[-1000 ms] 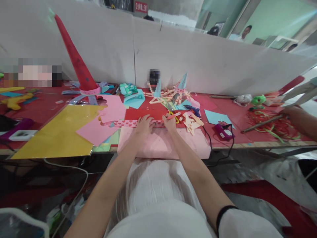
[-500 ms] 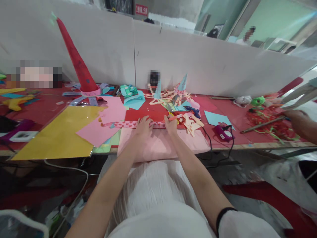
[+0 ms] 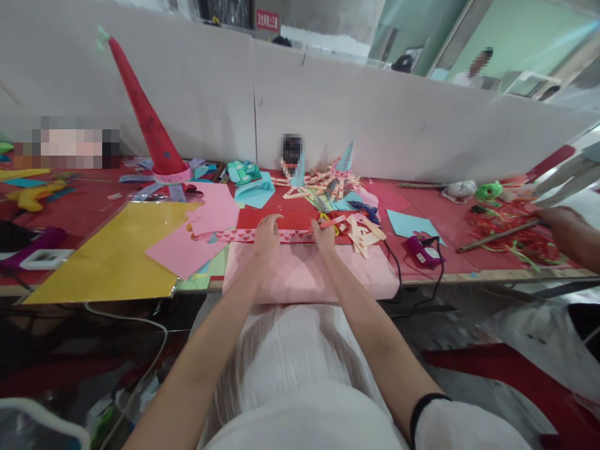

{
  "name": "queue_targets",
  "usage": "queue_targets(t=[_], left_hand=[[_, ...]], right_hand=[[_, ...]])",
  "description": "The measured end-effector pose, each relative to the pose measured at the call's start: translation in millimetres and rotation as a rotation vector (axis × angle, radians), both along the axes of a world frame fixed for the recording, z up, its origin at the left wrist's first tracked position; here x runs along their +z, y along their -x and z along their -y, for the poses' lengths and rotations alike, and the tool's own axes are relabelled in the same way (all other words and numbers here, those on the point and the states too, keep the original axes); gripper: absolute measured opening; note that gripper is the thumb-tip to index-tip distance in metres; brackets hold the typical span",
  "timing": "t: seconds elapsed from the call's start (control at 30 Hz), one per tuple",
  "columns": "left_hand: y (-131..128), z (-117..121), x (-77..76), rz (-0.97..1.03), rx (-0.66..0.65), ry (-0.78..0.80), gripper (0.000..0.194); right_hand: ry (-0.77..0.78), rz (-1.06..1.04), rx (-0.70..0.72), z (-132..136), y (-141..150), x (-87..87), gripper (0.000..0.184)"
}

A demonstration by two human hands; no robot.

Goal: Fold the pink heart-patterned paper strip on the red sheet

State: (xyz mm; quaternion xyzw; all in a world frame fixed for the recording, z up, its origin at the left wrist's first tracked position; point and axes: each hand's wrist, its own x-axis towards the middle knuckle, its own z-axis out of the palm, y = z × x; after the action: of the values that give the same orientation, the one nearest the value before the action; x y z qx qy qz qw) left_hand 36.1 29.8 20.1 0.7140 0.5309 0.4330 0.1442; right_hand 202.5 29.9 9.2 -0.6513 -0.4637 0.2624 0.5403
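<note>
A pink strip with red hearts lies across the near edge of a red sheet. My left hand rests on the strip, fingers extended toward the right. At the strip's right end, my right hand is closed around a slim pink pen-like stick, which points up to the right. Just behind the right hand is something with yellow loops, partly hidden. Cut cream paper pieces are heaped right of that hand. A folded pale pink cloth lies under my wrists.
To the left are a yellow sheet, pink paper and a tall red cone. A purple device with a black cable sits to the right. Another person's hand is by a stick and red strands at far right.
My left hand has shifted slightly left along the strip and turned more onto its side, uncovering more of the strip. My right hand stays almost where it was, still holding the pink stick.
</note>
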Motion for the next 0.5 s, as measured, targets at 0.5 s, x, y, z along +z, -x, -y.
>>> queue_targets(t=[0.5], left_hand=[[-5, 14, 0.9, -0.410, -0.122, 0.145, 0.028]], right_hand=[[-0.034, -0.021, 0.149, 3, -8, -1.6, 0.030]])
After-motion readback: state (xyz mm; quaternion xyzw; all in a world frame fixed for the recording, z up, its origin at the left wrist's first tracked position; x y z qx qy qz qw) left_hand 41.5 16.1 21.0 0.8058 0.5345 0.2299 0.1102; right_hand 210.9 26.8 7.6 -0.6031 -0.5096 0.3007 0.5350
